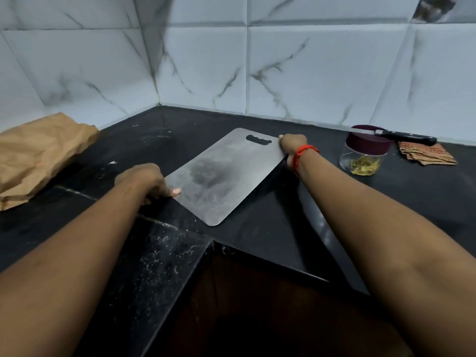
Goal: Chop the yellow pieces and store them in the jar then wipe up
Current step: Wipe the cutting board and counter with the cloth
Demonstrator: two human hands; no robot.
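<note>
Board [221,176] lies bare at centre frame. The left grip [144,180] pinches its left edge, thumb on top, and the right grip [292,145] curls round the far corner by the slot. Yellow pieces [364,164] already sit in the lidded jar [363,155] at right, so wiping seems next. Lift the board level and keep clear of the knife [401,136] balanced on the lid. One board, one jar, one knife, one cloth [426,153], one bag [38,150], one worktop [257,228].

A crumpled brown paper bag [38,150] lies on the black counter [180,130] beneath marble-patterned wall tiles [206,60].
</note>
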